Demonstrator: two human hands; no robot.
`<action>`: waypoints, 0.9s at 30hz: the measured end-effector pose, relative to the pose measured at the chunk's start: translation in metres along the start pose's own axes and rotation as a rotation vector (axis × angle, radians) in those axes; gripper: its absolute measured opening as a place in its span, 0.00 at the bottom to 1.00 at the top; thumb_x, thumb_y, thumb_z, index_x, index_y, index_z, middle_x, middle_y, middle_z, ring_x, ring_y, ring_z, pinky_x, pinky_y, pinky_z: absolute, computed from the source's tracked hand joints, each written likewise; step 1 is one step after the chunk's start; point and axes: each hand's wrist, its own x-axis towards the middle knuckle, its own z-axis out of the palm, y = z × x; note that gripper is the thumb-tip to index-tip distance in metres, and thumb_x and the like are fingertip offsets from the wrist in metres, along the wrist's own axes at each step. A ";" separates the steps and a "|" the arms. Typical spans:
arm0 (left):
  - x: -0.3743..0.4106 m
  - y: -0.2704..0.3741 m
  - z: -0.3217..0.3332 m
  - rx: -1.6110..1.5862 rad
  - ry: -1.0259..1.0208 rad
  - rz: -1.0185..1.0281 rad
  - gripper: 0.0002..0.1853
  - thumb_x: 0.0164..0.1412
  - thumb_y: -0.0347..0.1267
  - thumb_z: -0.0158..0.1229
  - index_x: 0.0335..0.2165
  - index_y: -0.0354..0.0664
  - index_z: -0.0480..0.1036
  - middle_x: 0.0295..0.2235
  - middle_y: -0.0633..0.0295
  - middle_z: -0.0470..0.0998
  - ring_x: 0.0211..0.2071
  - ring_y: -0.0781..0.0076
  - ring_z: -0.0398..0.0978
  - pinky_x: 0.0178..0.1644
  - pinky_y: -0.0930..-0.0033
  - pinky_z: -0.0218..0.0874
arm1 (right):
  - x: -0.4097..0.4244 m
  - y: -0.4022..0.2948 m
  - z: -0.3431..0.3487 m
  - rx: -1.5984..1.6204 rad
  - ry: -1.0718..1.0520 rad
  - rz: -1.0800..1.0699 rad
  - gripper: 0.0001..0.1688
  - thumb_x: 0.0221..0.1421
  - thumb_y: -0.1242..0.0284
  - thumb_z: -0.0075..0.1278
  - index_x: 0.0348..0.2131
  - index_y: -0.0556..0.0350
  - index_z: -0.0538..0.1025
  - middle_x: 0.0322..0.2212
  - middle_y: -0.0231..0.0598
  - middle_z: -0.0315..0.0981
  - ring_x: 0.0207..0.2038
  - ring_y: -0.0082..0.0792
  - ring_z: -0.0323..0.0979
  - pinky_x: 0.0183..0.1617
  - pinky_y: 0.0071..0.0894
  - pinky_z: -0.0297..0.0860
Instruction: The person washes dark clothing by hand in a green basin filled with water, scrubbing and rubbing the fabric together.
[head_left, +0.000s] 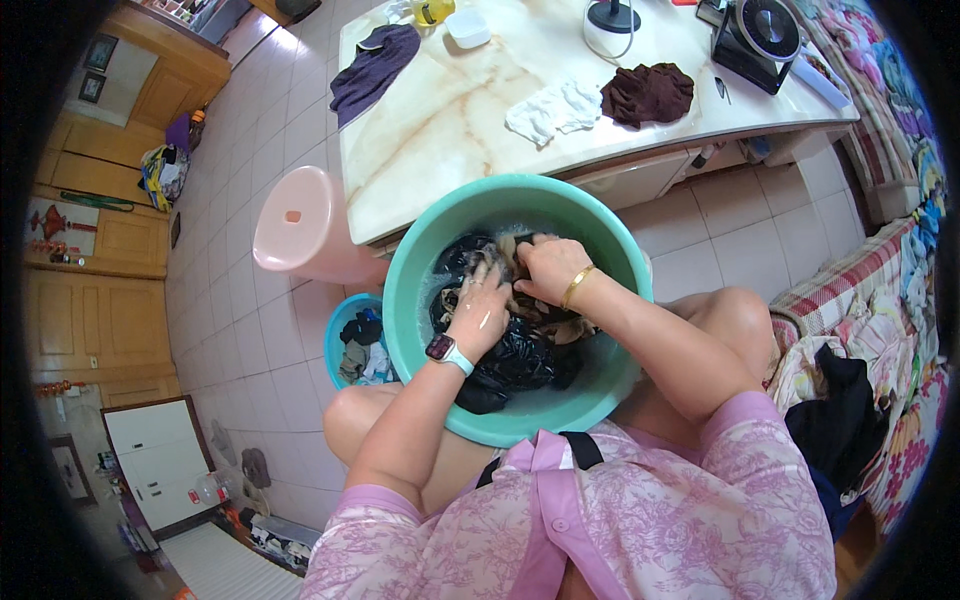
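Note:
A large green plastic basin (517, 435) rests in front of me between my knees, with soapy water and wet dark clothing (517, 360) in it, partly patterned in tan. My left hand (480, 307), wearing a watch and a ring, lies on the wet cloth with its fingers spread and suds on its back. Close to its right, my right hand (553, 268), with a gold bangle at the wrist, has its fingers bent down onto a tan part of the cloth. Its fingertips are partly hidden, so its hold on the cloth is unclear.
Beyond the basin stands a marble-patterned table (442, 127) bearing a white cloth (551, 111), a dark brown cloth (647, 94) and a purple cloth (379, 71). A pink plastic stool (292, 225) and a small blue basin (335, 337) of clothes are at left. A plaid-covered sofa (847, 270) is at right.

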 end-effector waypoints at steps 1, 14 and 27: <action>0.000 0.002 -0.001 0.037 -0.039 0.048 0.17 0.49 0.26 0.58 0.41 0.34 0.74 0.54 0.39 0.64 0.60 0.39 0.58 0.63 0.46 0.52 | 0.000 0.004 0.004 -0.063 0.072 -0.055 0.27 0.49 0.58 0.57 0.45 0.53 0.75 0.42 0.48 0.74 0.47 0.46 0.72 0.47 0.44 0.71; -0.002 0.026 0.003 -0.459 -0.051 0.168 0.05 0.51 0.26 0.51 0.24 0.34 0.68 0.28 0.46 0.73 0.37 0.44 0.72 0.44 0.50 0.63 | -0.002 0.009 0.031 -0.286 -0.517 0.051 0.16 0.54 0.68 0.50 0.41 0.52 0.82 0.44 0.43 0.78 0.47 0.40 0.77 0.47 0.38 0.73; -0.004 0.021 0.018 -0.421 -0.042 0.123 0.08 0.51 0.27 0.54 0.30 0.33 0.69 0.30 0.46 0.72 0.35 0.43 0.71 0.42 0.51 0.64 | -0.006 0.012 0.031 -0.108 -0.370 -0.138 0.24 0.45 0.69 0.58 0.45 0.53 0.76 0.47 0.51 0.73 0.49 0.49 0.73 0.49 0.43 0.72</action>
